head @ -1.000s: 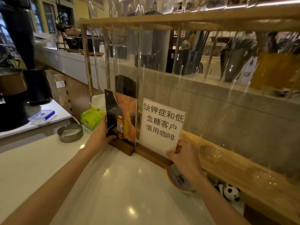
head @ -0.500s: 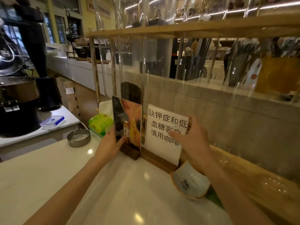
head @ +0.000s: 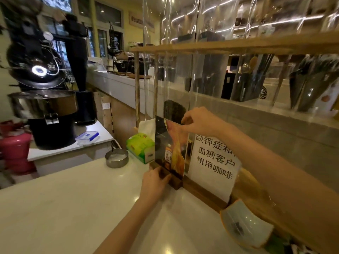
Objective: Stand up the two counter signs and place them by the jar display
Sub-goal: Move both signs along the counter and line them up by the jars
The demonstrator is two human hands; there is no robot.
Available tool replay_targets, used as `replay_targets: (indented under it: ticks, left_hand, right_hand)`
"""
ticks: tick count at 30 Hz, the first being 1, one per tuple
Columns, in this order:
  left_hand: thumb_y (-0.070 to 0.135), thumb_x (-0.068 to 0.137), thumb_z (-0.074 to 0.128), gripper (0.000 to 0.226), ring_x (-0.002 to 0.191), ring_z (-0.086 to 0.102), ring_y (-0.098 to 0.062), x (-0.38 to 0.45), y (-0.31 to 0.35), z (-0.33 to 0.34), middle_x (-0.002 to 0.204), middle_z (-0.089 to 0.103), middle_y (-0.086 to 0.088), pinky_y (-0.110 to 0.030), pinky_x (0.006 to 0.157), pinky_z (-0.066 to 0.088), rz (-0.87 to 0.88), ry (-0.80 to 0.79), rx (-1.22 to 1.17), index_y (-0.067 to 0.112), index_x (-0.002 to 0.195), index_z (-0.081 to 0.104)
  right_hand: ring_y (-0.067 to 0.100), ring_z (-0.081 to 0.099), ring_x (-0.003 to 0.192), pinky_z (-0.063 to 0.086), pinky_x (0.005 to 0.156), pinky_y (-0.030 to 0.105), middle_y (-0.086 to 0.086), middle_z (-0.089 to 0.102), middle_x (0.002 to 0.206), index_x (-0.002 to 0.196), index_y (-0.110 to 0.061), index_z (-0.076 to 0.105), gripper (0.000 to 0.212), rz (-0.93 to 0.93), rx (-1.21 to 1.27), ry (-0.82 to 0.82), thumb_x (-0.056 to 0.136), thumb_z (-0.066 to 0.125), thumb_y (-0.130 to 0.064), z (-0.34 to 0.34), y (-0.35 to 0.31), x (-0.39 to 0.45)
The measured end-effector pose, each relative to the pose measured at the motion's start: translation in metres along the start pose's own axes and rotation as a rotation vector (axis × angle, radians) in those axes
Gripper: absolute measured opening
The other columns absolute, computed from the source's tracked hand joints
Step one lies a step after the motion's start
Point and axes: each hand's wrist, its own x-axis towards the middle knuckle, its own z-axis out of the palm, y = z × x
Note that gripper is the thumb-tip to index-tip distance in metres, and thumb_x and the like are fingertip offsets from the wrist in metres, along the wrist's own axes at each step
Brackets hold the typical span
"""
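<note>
While both signs stand upright on the white counter [head: 77, 208], the left hand [head: 154, 184] grips the wooden base [head: 168, 177] of the picture sign [head: 169, 149], fingers closed on its front edge. Right hand [head: 200, 121] pinches that sign's top corner, thumb and fingers together on the clear panel. White text sign [head: 213, 158] with black Chinese characters stands just beside it on the right, in its own wooden base [head: 203, 193], untouched. Both sit against the clear jar display [head: 183, 79] with its wooden frame. Green tissue box [head: 140, 146] just left of the picture sign; round metal tin [head: 116, 158] near it. Tilted ceramic bowl [head: 245, 226] at the text sign's right end. Black roaster machine [head: 42, 88] well apart at far left.
</note>
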Motion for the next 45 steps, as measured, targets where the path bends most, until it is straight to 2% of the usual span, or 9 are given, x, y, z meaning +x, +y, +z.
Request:
replay_targets:
  ticks: [3,7,16,24,27,32,37,42,45]
  left_hand:
    - [0.03,0.082,0.058,0.025,0.094,0.06,-0.022,0.003,0.0,0.005,0.106,0.063,-0.01,-0.034,0.085,0.052,-0.03,0.016,0.024,0.012,0.099,0.064]
    - [0.028,0.083,0.059,0.025,0.093,0.058,-0.022,0.007,-0.001,0.008,0.107,0.061,-0.011,-0.031,0.082,0.048,-0.026,0.017,0.011,0.011,0.1,0.064]
    - [0.026,0.084,0.058,0.025,0.085,0.051,-0.014,0.018,0.003,0.014,0.107,0.058,-0.01,-0.024,0.076,0.043,-0.006,0.016,-0.014,0.008,0.101,0.064]
    - [0.027,0.084,0.057,0.037,0.088,0.044,-0.014,0.026,0.007,0.018,0.099,0.044,0.001,-0.025,0.077,0.038,0.013,0.032,0.007,0.005,0.114,0.059]
    - [0.028,0.084,0.058,0.038,0.089,0.044,-0.015,0.028,0.009,0.019,0.1,0.044,0.0,-0.03,0.083,0.042,0.014,0.016,0.007,0.006,0.116,0.059]
    - [0.027,0.084,0.058,0.039,0.087,0.046,-0.018,0.029,0.015,0.023,0.098,0.047,-0.003,-0.028,0.076,0.04,0.012,0.015,0.0,0.004,0.115,0.058]
    - [0.026,0.086,0.056,0.042,0.115,0.05,-0.032,0.026,0.019,0.022,0.129,0.051,-0.019,-0.034,0.094,0.04,-0.003,-0.002,0.019,0.005,0.123,0.053]
    - [0.027,0.085,0.057,0.038,0.088,0.047,-0.019,0.028,0.014,0.024,0.1,0.047,-0.005,-0.026,0.074,0.037,0.008,-0.01,-0.002,0.005,0.115,0.058]
    - [0.028,0.086,0.055,0.025,0.083,0.049,-0.018,0.03,0.013,0.025,0.099,0.053,-0.008,-0.022,0.066,0.036,0.029,-0.06,0.009,0.008,0.099,0.062]
  right_hand:
    - [0.024,0.065,0.071,0.053,0.064,0.028,0.018,0.071,0.087,0.088,-0.002,0.07,0.032,0.021,0.058,-0.035,0.082,0.061,-0.032,0.007,0.004,0.009]
    - [0.018,0.056,0.063,0.041,0.049,0.015,0.022,0.07,0.082,0.081,-0.001,0.071,0.026,0.037,0.13,0.008,0.081,0.063,-0.026,0.011,0.004,0.009]
    - [0.018,0.057,0.068,0.047,0.06,0.022,0.02,0.069,0.087,0.086,-0.001,0.07,0.022,0.058,0.169,0.016,0.083,0.059,-0.02,0.013,0.009,0.009]
    - [0.008,0.051,0.058,0.038,0.052,0.016,0.012,0.064,0.079,0.086,0.0,0.069,0.023,0.118,0.23,0.011,0.086,0.057,-0.019,0.015,0.015,0.014]
    - [0.006,0.047,0.053,0.034,0.05,0.015,0.002,0.058,0.067,0.086,-0.003,0.067,0.02,0.136,0.252,0.007,0.088,0.054,-0.018,0.016,0.018,0.015]
    - [0.006,0.044,0.052,0.031,0.048,0.015,-0.001,0.053,0.064,0.089,-0.001,0.067,0.022,0.155,0.256,0.017,0.089,0.052,-0.018,0.016,0.019,0.015]
    - [0.008,0.046,0.053,0.033,0.048,0.016,0.006,0.058,0.07,0.092,0.002,0.067,0.027,0.161,0.245,0.027,0.091,0.049,-0.018,0.017,0.02,0.016]
    - [0.01,0.045,0.052,0.034,0.042,0.013,0.003,0.052,0.062,0.089,0.005,0.068,0.028,0.188,0.19,0.029,0.09,0.049,-0.016,0.016,0.018,0.018]
    - [0.014,0.045,0.057,0.035,0.049,0.021,0.006,0.051,0.065,0.089,0.008,0.066,0.037,0.187,0.15,-0.008,0.088,0.051,-0.025,0.009,0.012,0.016]
